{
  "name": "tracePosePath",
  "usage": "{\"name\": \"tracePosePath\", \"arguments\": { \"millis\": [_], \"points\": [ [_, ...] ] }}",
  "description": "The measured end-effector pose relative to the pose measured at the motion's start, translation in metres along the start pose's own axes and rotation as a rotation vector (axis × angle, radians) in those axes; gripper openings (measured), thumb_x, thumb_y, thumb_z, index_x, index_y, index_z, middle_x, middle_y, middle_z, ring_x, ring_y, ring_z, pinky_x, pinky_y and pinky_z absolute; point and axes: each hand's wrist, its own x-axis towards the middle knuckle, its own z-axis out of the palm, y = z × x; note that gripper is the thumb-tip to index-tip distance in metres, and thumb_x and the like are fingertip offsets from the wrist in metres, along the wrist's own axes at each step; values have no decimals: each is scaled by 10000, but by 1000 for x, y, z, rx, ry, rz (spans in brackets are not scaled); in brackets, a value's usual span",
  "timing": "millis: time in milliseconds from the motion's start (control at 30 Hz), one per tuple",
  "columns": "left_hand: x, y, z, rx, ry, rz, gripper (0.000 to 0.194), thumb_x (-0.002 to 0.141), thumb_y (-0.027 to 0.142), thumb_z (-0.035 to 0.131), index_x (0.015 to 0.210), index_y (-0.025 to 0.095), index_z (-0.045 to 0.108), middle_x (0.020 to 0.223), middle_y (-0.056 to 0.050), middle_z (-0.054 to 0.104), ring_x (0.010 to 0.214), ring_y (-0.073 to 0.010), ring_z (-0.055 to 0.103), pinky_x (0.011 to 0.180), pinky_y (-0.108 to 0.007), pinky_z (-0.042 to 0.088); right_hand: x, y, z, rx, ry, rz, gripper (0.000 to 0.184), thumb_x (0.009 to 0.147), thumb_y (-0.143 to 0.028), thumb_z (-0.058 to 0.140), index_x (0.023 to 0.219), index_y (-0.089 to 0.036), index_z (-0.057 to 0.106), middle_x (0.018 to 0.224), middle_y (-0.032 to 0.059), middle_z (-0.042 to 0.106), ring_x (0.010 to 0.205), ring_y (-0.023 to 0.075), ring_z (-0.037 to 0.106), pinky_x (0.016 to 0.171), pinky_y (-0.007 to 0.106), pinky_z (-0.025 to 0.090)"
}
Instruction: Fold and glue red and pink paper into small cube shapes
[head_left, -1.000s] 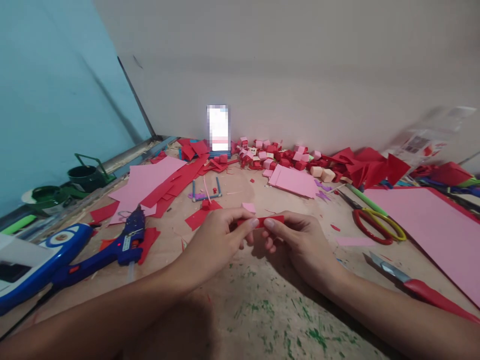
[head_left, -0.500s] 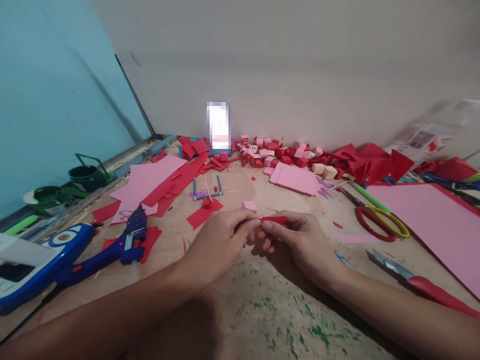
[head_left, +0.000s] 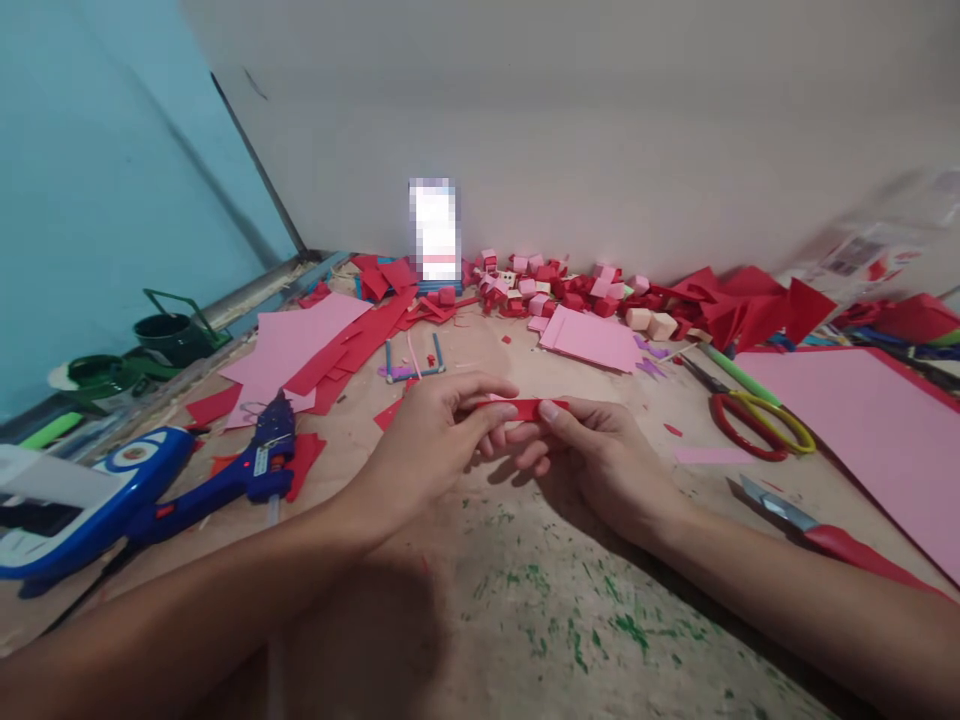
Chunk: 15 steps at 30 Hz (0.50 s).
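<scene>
Between my two hands, low over the middle of the table, stretches a narrow red paper strip (head_left: 529, 409). My left hand (head_left: 442, 430) pinches its left part between thumb and fingers. The thumb of my right hand (head_left: 596, 445) presses on its right end, with the fingers curled beneath. Behind my left hand a red paper piece (head_left: 388, 413) is partly hidden. Farther back lie small blue sticks (head_left: 417, 375) joined in a U shape, with a thin pink strip beside them.
A blue glue gun (head_left: 262, 455) rests at left, near green cups (head_left: 169, 335). Small red and pink paper cubes (head_left: 555, 285) pile along the wall beside a lit phone (head_left: 436, 230). Scissors (head_left: 757, 425), a red-handled knife (head_left: 832, 540) and pink sheets (head_left: 862, 420) lie at right.
The red strip now shows its flat face and more of its length between my hands. My left fingers have lifted and spread a little. The whole view has shifted slightly.
</scene>
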Motion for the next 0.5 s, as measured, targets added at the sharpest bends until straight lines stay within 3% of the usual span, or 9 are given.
{"name": "tracePosePath", "arguments": {
  "millis": [167,367,500],
  "points": [
    [0,-4,-1,-20,3,-33,181,892,321,687,960,164,746,711,-9,696,619,-139,625,553,-236,493,-1,-1,-1,-41,61,-45,311,870,-429,828,779,-132,835,615,64,749,545,147,714,527,221,535],
    [1,-3,-2,39,61,36,144,885,290,701,951,178,762,852,-31,758,713,-156,666,648,-264,524,0,-1,-3,16,109,-65,260,808,-415,880,839,-164,820,819,78,801,562,137,681,530,258,570],
    [0,-1,-1,-4,40,8,213,838,307,758,1011,183,753,925,-42,776,784,-182,703,669,-272,544,1,-2,-3,41,119,-64,264,790,-412,891,851,-164,824,703,60,772,550,148,685,508,248,565]
  ]
}}
